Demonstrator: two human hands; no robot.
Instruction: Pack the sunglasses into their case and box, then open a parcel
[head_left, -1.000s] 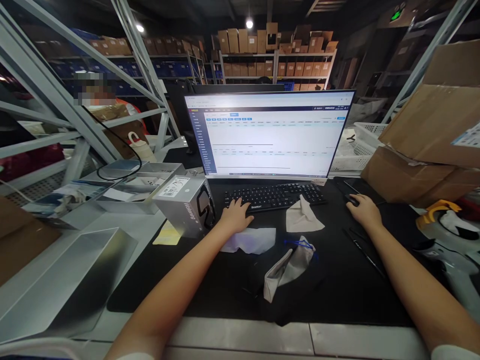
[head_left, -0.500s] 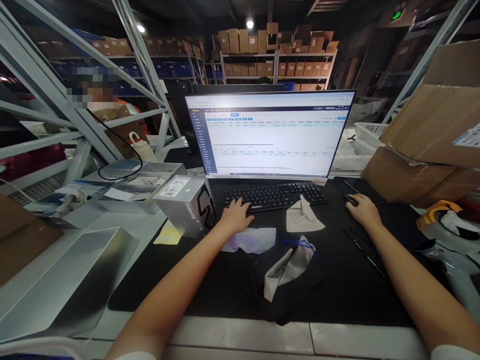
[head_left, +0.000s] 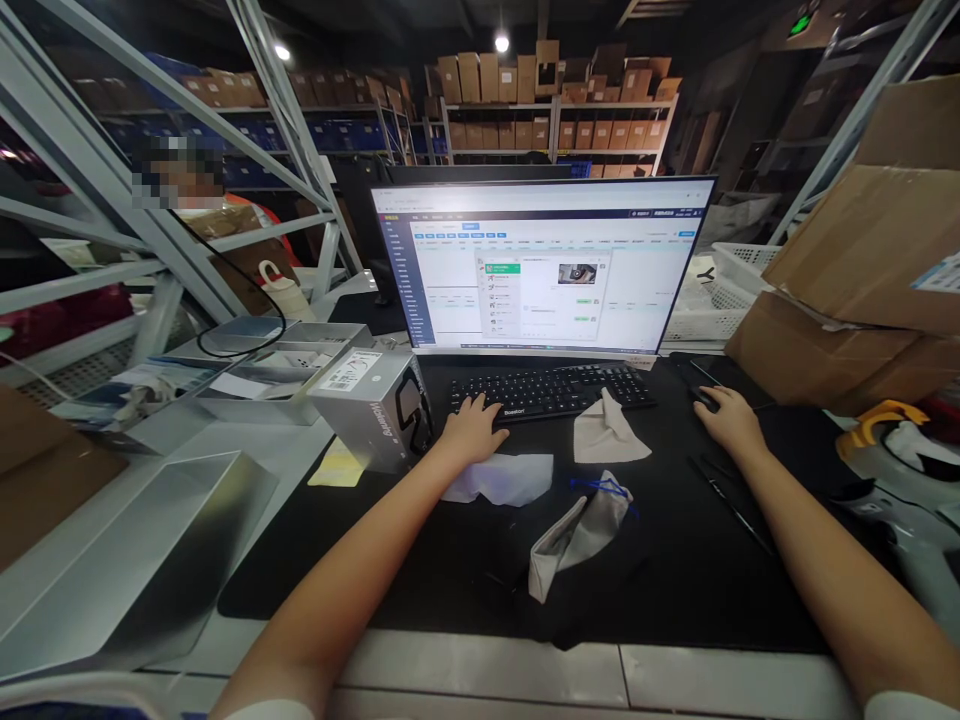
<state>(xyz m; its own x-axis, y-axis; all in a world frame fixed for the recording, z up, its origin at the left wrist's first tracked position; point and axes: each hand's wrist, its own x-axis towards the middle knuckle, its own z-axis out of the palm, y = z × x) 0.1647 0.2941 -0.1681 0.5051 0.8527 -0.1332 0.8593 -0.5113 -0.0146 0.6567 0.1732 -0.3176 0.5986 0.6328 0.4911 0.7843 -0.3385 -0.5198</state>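
Note:
My left hand point(head_left: 474, 428) lies with fingers spread over the left end of the black keyboard point(head_left: 555, 392). On the right, my right hand point(head_left: 726, 420) is curled over a dark computer mouse point(head_left: 706, 400). Behind the keyboard stands a monitor point(head_left: 450, 290), with a smaller chat-like window over a table-style page. A grey printed box point(head_left: 367, 430) stands just left of my left hand. Between my forearms lie a translucent plastic bag point(head_left: 510, 480), a pale cloth point(head_left: 609, 430) and a grey drawstring pouch point(head_left: 577, 540) with a blue cord.
An open silver box point(head_left: 150, 560) and a tray of papers point(head_left: 277, 375) stand left. Cardboard boxes point(head_left: 840, 270), a white basket point(head_left: 720, 300) and a handheld scanner point(head_left: 892, 500) are right. A pen point(head_left: 735, 505) lies near my right arm. Another person point(head_left: 225, 220) is behind the metal frame.
A chat-like window with a small picture has appeared on the monitor. Both my hands stay in place on the keyboard and mouse.

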